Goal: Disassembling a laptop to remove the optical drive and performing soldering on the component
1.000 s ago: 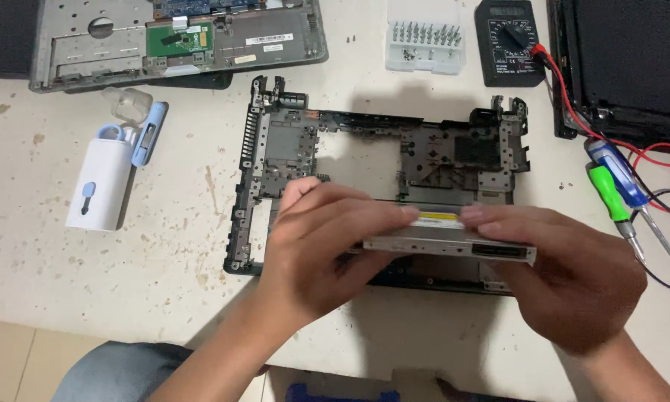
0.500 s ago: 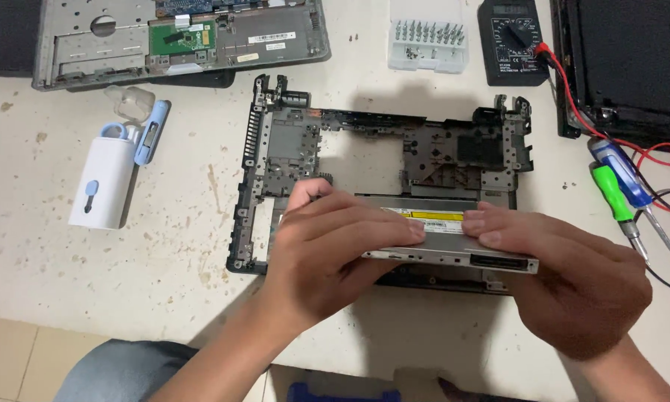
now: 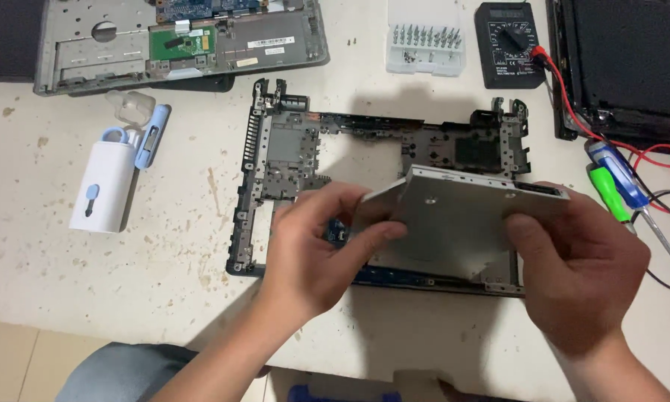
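Gripping the silver optical drive (image 3: 461,216) at opposite ends, the left hand (image 3: 316,249) and right hand (image 3: 577,272) hold it tilted above the laptop base frame (image 3: 275,149), long axis running left-right.

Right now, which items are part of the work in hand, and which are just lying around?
In use:
- left hand and right hand, both gripping the silver optical drive
- black laptop base frame beneath it

Lying about:
- multimeter
- screwdriver bit set
- green and blue screwdrivers
- white cleaning kit
- grey laptop cover
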